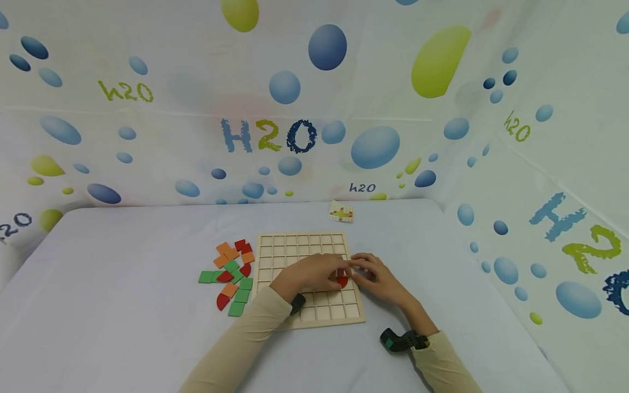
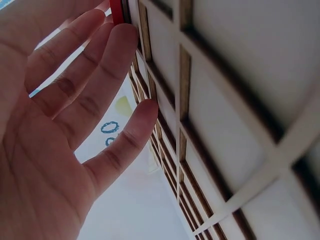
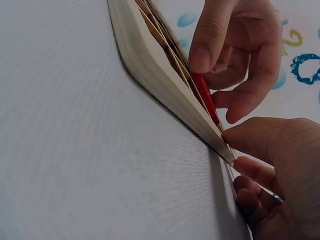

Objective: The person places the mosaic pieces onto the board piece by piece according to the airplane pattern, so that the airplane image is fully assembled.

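Note:
A wooden grid board (image 1: 295,239) lies on the table, divided into square cells. My left hand (image 1: 319,271) reaches over its right part, thumb and fingers around a red rounded piece (image 1: 342,282). In the right wrist view, the left thumb pinches the red piece (image 3: 206,97) low against the board, with fingers behind it. The left wrist view shows only a sliver of the red piece (image 2: 117,11), fingertips along the grid. My right hand (image 1: 380,279) rests at the board's right edge, fingers loosely bent, its thumb (image 3: 245,136) touching the rim close to the red piece.
Left of the board lie several loose green squares (image 1: 236,309), orange squares (image 1: 223,248) and red pieces (image 1: 223,302). A small pattern card (image 1: 341,212) sits behind the board. A white printed cloth (image 1: 196,136) hangs at the back and right.

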Available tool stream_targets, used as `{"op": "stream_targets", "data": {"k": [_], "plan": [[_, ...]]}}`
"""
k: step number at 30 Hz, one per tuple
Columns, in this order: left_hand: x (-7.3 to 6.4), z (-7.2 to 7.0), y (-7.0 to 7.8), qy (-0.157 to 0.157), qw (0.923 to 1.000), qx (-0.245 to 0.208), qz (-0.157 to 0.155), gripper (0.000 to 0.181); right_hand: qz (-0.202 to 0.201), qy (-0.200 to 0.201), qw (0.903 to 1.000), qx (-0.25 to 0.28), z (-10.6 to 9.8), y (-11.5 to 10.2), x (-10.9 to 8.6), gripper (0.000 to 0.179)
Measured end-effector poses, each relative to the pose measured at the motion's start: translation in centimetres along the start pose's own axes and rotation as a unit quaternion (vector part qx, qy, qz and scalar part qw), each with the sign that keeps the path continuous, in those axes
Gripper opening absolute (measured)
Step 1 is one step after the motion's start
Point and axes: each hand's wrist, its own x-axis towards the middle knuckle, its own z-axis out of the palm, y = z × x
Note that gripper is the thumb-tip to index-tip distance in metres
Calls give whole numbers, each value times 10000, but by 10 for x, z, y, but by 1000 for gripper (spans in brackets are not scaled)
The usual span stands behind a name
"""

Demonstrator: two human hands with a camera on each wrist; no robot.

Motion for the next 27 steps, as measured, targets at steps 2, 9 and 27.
{"op": "stream_targets", "data": {"k": [2,9,27], "plan": [[1,1,1,3,10000,52,-26,24,-30,8,10000,-5,0,1,0,34],[2,2,4,38,9998,172,-56,22,-101,39,9999,-26,0,-1,-1,34],[8,9,3,123,9997,194,-64,18,117,-34,9999,34,-1,2,-2,35]]}}
